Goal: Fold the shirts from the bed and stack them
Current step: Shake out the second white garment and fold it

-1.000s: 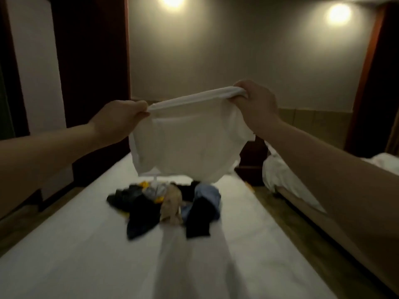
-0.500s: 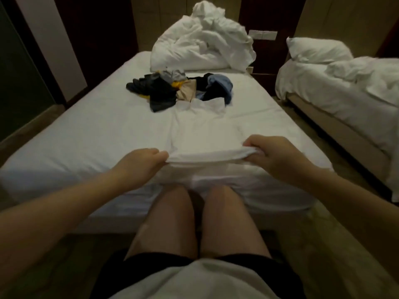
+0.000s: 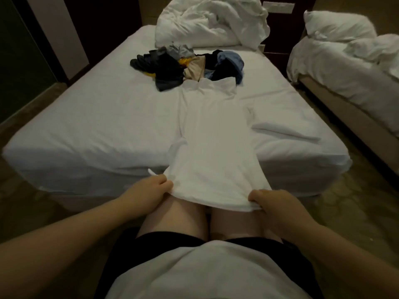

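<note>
- Nearest me, just off the foot of the bed [image 3: 97, 117], my left hand [image 3: 149, 190] and right hand [image 3: 272, 203] each grip a hem corner of the white shirt [image 3: 213, 137], fingers curled tight into the cloth.
- The white shirt lies flat lengthwise down the middle of the bed, its hem hanging past the foot edge over my knees.
- Mid-bed, a pile of clothes [image 3: 185, 65], dark, blue, tan and yellow, touches the shirt's far end.
- At the bed's head sits a crumpled duvet [image 3: 211, 20].
</note>
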